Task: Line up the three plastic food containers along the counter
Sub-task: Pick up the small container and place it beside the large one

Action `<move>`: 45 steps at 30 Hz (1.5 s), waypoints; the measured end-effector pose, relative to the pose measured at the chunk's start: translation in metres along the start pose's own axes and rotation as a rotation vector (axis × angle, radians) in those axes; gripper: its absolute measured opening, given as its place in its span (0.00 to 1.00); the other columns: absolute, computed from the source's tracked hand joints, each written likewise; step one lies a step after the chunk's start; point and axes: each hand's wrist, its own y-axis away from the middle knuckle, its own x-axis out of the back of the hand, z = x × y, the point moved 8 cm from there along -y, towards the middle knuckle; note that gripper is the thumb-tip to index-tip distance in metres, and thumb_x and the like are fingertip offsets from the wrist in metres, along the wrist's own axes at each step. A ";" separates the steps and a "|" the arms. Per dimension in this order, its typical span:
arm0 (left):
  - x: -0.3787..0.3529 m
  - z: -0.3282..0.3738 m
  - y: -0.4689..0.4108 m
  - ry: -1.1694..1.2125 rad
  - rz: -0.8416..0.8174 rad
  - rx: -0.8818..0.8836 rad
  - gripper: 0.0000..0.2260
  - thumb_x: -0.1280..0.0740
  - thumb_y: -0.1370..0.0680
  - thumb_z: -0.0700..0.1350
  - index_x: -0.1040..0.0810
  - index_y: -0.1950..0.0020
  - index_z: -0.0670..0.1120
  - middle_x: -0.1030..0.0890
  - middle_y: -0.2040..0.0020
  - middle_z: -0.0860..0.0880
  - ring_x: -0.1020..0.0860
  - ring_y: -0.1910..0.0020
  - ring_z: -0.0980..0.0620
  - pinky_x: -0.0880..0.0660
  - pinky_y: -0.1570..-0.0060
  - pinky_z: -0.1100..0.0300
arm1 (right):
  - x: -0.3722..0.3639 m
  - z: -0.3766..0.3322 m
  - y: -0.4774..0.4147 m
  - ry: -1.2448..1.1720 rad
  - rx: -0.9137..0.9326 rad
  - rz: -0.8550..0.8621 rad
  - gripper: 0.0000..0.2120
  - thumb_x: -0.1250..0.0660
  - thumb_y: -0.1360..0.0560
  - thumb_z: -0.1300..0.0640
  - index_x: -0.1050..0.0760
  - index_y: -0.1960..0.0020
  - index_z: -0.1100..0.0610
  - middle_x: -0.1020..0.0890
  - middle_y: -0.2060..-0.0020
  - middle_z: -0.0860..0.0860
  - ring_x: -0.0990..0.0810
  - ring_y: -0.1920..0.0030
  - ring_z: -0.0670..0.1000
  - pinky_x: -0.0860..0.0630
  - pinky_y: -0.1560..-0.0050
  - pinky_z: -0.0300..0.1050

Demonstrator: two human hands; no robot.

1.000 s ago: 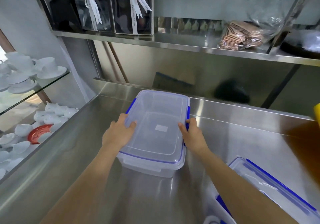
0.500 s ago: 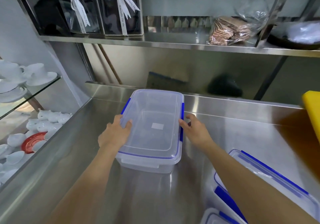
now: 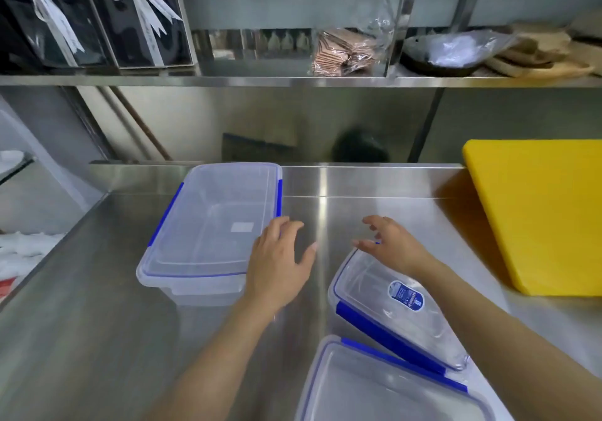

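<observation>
Three clear plastic containers with blue clips sit on the steel counter (image 3: 81, 323). The first container (image 3: 208, 231) stands at the back left, its long side running away from me. My left hand (image 3: 280, 257) hovers open beside its right front corner, overlapping the rim. A second container (image 3: 391, 310) with a blue label lies skewed at the right; my right hand (image 3: 391, 244) is open just above its far corner. The third container (image 3: 374, 385) lies at the bottom edge, partly cut off.
A thick yellow cutting board (image 3: 547, 212) lies at the back right of the counter. A steel shelf (image 3: 293, 80) above holds ribboned black boxes (image 3: 97, 16), a packet of wafers (image 3: 345, 52) and bagged items. White cups (image 3: 22, 251) sit beyond the counter's left edge.
Both hands have let go of the first container, which stays at the back left. They moved right, the right hand now above the second container. The view shifted right.
</observation>
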 end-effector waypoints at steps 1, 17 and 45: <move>-0.013 0.005 0.002 0.007 -0.068 0.011 0.23 0.39 0.23 0.56 0.33 0.31 0.47 0.31 0.30 0.47 0.32 0.32 0.48 0.33 0.33 0.52 | 0.005 0.008 0.005 0.042 -0.011 0.011 0.28 0.36 0.27 0.43 0.36 0.30 0.52 0.29 0.32 0.55 0.26 0.37 0.56 0.27 0.37 0.56; -0.117 0.003 0.045 0.500 -0.735 0.513 0.45 0.27 0.29 0.50 0.56 0.25 0.53 0.22 0.43 0.44 0.18 0.58 0.51 0.19 0.54 0.57 | 0.004 0.095 0.029 0.032 -0.168 -0.154 0.28 0.30 0.30 0.45 0.34 0.34 0.52 0.22 0.39 0.53 0.24 0.51 0.49 0.23 0.48 0.47; -0.116 0.013 0.030 0.172 -0.704 0.078 0.54 0.25 0.33 0.56 0.65 0.25 0.53 0.64 0.23 0.54 0.59 0.23 0.50 0.49 0.26 0.48 | -0.037 0.096 0.032 -0.150 0.109 -0.478 0.65 0.20 0.43 0.46 0.70 0.30 0.35 0.59 0.26 0.40 0.52 0.24 0.49 0.36 0.28 0.51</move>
